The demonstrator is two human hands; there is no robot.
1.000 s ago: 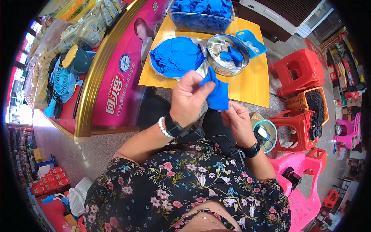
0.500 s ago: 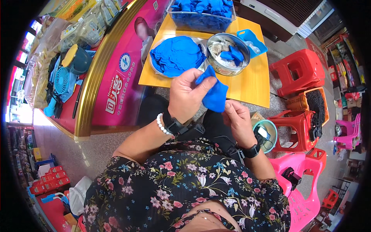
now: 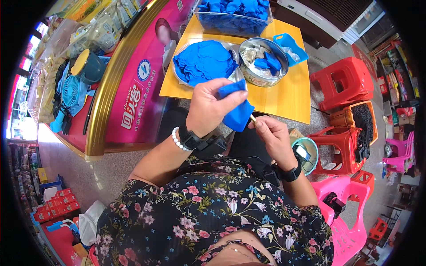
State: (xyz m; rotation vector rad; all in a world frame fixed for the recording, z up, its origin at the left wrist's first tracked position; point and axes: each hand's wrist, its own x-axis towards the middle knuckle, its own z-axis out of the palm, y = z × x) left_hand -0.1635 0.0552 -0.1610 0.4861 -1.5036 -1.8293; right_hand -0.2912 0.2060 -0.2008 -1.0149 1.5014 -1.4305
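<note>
Above my lap, my left hand (image 3: pixel 206 106) pinches a small blue fabric piece (image 3: pixel 239 116) between thumb and fingers. At the fabric's lower right edge, my right hand (image 3: pixel 275 135) is closed on a thin pale stick (image 3: pixel 253 118). The stick's tip meets the fabric; whether it goes inside, I cannot tell. Just beyond my hands, flat blue fabric pieces (image 3: pixel 204 62) lie piled on a plate. Beside them stands a round tin (image 3: pixel 264 81) holding whitish stuff and some blue pieces.
A clear plastic bin (image 3: pixel 233 25) of blue pieces and a small blue basket (image 3: pixel 302 53) stand on the yellow table (image 3: pixel 288 104). A pink counter (image 3: pixel 137 88) runs along the left. Red stools (image 3: pixel 344 82), a pink chair (image 3: pixel 355 226) and a light-green bucket (image 3: pixel 314 155) are at right.
My left hand has shifted slightly left and down with the fabric, and its top edge is folded over. My right hand has drawn back a little, exposing the thin stick.
</note>
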